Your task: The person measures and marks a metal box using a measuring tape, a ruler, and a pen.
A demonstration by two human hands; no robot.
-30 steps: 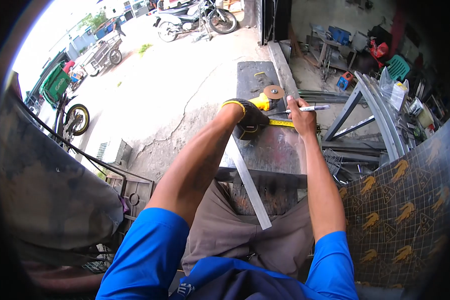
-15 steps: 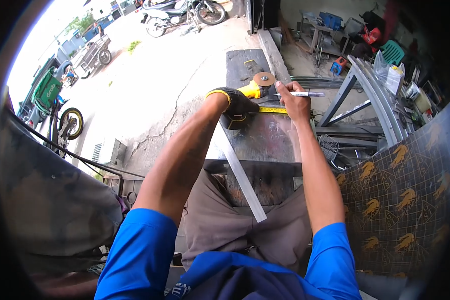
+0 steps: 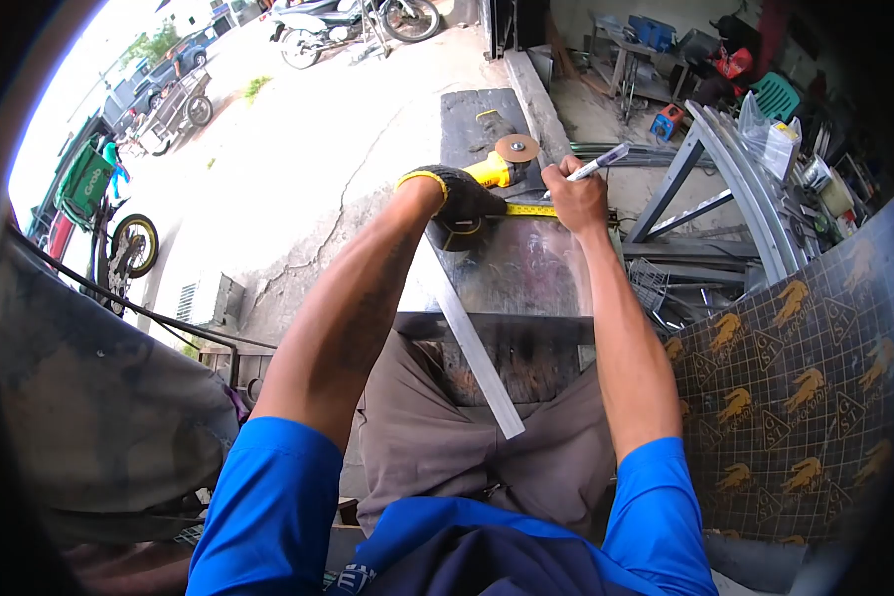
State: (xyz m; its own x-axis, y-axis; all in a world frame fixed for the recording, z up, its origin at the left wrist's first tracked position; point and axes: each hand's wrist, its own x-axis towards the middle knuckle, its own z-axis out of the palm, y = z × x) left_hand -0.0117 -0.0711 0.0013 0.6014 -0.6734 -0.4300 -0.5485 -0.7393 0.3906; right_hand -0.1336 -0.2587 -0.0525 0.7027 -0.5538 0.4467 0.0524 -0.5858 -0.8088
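My left hand (image 3: 464, 197), in a black glove with a yellow cuff, is closed around a dark tape measure (image 3: 461, 238). Its yellow blade (image 3: 529, 210) runs out to the right, reaching under my right hand (image 3: 579, 202). That bare hand grips a white marker pen (image 3: 603, 162) with its tip pointing down and left near the blade. Just beyond my left hand lies a yellow angle grinder (image 3: 489, 171) with a brown disc (image 3: 517, 149). A flat pale metal bar (image 3: 474, 350) extends from below the left hand toward my lap.
Under the work is a worn metal-topped bench (image 3: 536, 273). Grey steel frames (image 3: 740, 189) stand at the right, beside a patterned board (image 3: 795, 397). Motorcycles (image 3: 353, 25) are parked outside; a dark cable (image 3: 119, 298) crosses at left.
My right hand has turned and come closer to the blade; the marker pen now slants up to the right instead of lying nearly level. My left hand keeps its hold. The view shifts slightly.
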